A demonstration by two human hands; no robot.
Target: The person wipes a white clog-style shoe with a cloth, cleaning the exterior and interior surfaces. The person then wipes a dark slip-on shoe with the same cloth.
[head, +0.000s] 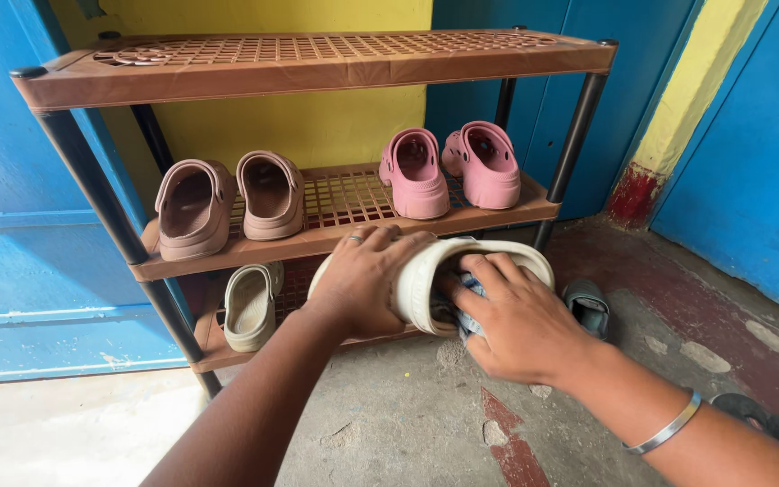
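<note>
While your left hand [362, 280] wraps its grip around the side of a cream clog [426, 275], holding it tilted in the air in front of the brown shoe rack [317, 68], your right hand [520, 325] presses a bluish cloth [466, 311] into the clog's opening; that grip is closed on the cloth, though most of the cloth is hidden, so it may be bunched inside. On the middle shelf sit a tan pair of clogs [227, 203] and a pink pair [453, 167]. A second cream clog [250, 307] rests on the bottom shelf. A grey sandal [588, 307] lies on the floor just beside your right hand.
</note>
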